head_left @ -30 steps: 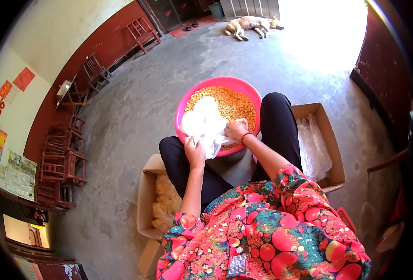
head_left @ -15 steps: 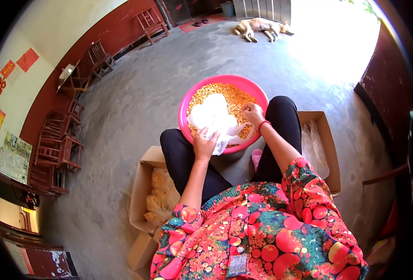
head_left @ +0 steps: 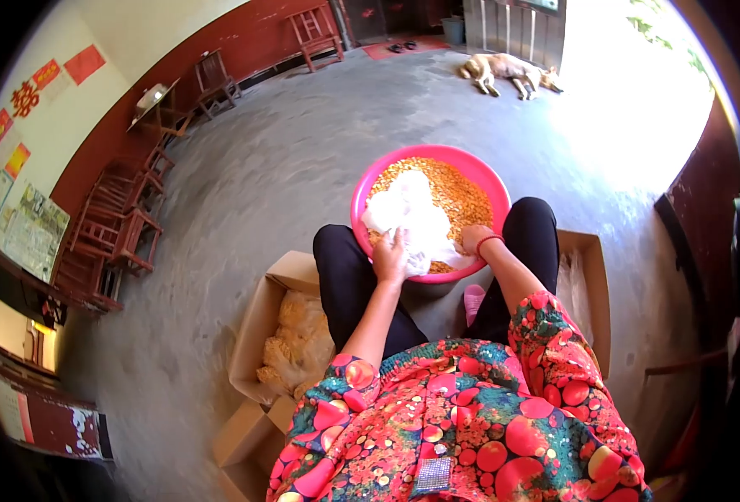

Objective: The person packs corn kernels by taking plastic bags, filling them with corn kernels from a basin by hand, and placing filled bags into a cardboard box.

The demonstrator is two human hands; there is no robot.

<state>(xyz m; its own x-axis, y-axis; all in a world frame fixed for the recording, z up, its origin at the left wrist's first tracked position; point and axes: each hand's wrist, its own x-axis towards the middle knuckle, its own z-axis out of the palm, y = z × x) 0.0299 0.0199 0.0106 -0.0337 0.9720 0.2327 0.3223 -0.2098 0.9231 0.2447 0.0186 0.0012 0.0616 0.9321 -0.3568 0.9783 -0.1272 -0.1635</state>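
A pink basin [head_left: 495, 186] full of orange-yellow kernels [head_left: 458, 197] sits between my knees. White thin plastic [head_left: 412, 209] lies bunched over the kernels on the basin's left side. My left hand [head_left: 391, 255] is closed on the near left edge of this plastic. At the basin's right side, my right hand [head_left: 474, 239] is down at the kernels beside the plastic's right end, its fingers partly hidden. Whether it holds anything cannot be made out.
Cardboard boxes stand on both sides: the left one [head_left: 249, 339] holds filled clear bags [head_left: 296, 339], the right one [head_left: 598, 289] clear plastic. Wooden chairs [head_left: 106, 222] line the left wall. A dog [head_left: 508, 70] lies near the bright doorway.
My right hand lifted off the plastic, then came down again at the basin's right side. My left hand keeps hold of the plastic. The view has shifted, so the basin appears further right.
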